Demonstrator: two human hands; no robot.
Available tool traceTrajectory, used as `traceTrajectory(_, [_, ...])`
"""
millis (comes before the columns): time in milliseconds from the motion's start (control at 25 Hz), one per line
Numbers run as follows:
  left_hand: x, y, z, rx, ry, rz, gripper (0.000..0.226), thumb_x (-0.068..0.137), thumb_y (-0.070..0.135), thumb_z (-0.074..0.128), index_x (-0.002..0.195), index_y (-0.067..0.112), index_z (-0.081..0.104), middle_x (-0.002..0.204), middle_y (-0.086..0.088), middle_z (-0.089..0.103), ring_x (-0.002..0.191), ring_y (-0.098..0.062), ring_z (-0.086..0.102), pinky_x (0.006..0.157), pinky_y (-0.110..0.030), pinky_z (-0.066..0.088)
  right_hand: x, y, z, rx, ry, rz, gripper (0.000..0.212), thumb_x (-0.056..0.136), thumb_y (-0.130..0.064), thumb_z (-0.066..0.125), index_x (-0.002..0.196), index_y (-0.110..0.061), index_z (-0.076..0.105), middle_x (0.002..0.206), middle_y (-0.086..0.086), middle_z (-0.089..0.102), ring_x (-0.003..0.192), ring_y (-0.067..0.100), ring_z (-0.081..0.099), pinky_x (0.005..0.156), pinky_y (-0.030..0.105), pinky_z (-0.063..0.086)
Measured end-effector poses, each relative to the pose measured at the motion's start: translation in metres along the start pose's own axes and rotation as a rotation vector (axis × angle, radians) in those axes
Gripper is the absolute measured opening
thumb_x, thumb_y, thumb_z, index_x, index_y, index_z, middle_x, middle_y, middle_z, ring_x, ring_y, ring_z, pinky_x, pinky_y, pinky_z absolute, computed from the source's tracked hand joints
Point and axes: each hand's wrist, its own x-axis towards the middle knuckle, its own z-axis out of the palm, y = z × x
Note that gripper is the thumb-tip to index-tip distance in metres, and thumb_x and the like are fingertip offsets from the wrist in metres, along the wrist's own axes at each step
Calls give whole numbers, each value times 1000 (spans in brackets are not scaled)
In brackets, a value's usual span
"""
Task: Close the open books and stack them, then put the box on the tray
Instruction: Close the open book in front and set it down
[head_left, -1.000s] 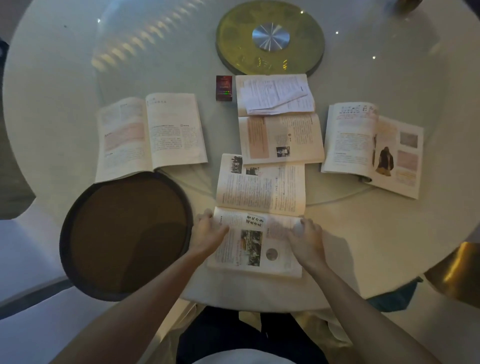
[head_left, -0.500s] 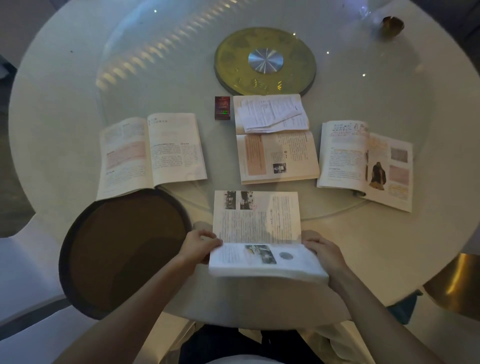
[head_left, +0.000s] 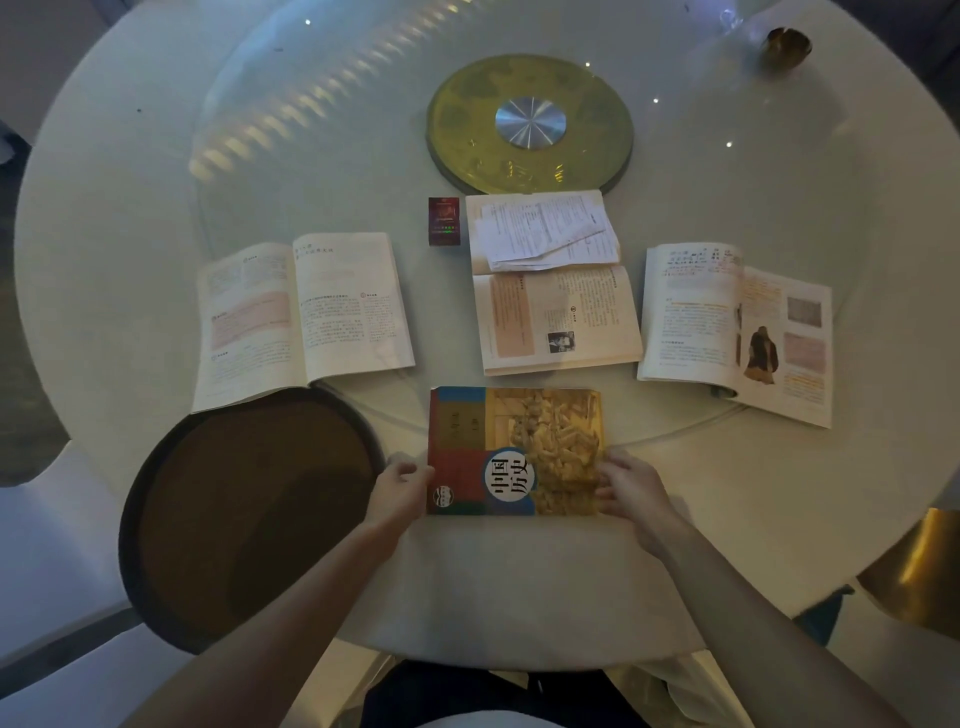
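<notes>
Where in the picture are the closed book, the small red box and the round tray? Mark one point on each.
closed book (head_left: 514, 449): head view, middle of the front cover.
box (head_left: 444, 221): head view, middle of its top face.
tray (head_left: 249, 514): head view, bare brown inner surface.

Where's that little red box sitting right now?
The small red box stands on the table's glass turntable, just left of the middle open book with loose papers, in front of the gold disc.

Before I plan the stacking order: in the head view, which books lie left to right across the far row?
Left open book → middle open book with loose papers → right open book.
</notes>
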Motion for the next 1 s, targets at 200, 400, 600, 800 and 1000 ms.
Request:
traceTrajectory(200, [4,2,2,168,-36,23,41,93,29,66,122,0,65,107,-11,73,92,-18,70,66,-26,52,4,12,12,-158,25,-91,14,96,-16,61,106,-25,64,97,-8,67,85,11,62,60,28,47])
traceTrajectory(400, [7,12,-2,245,40,130,21,88,20,72,104,6,69,96,-12,74,88,-24,72,80,-40,59,7,19,4,-89,33,6,18,99,-25,63,90,-9,62,67,7,54,57,21,51,57,34,46])
traceTrajectory(600, [10,43,8,177,0,243,21,85,17,72,101,19,57,94,-5,70,85,-20,72,70,-33,60,-11,32,-9,100,-69,130,16,100,-17,64,104,-3,67,53,5,57,43,16,53,49,31,54])
traceTrajectory(800, [25,63,22,-64,-8,198,21,82,10,76,100,17,67,96,-6,73,87,-19,72,74,-32,60,-25,50,2,266,-89,154,6,100,-7,59,104,-7,64,55,3,58,43,14,53,45,30,55])
traceTrajectory(1000, [37,56,13,-212,-59,142,22,84,7,76,102,19,72,88,3,78,74,-7,74,58,-20,57,-36,78,27,319,-165,204,21,98,-6,61,118,-1,62,84,20,76,60,28,72,62,44,63])
